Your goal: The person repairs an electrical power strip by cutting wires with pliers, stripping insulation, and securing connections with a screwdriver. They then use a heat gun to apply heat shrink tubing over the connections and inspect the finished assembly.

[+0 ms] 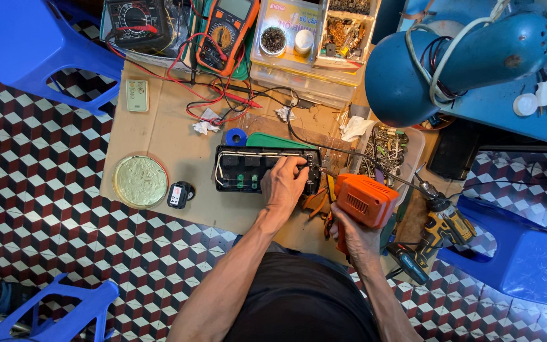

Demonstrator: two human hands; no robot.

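Note:
An opened black power strip point(248, 168) lies on a cardboard sheet point(159, 126), its wiring and green parts showing. My left hand point(284, 182) rests on its right end, fingers pressing on the casing. My right hand point(349, 234) grips the handle of an orange power drill point(363, 199), its nose pointing left toward the strip's right end, close to my left hand. The drill's tip is hidden behind my left hand.
A round tin lid point(140, 181), a small black box point(179, 194), a blue tape roll point(235, 137), two multimeters point(226, 31) with red leads, parts trays point(311, 38), a blue lamp point(451, 63), a yellow drill point(441, 228) and blue stools point(26, 44) surround the work.

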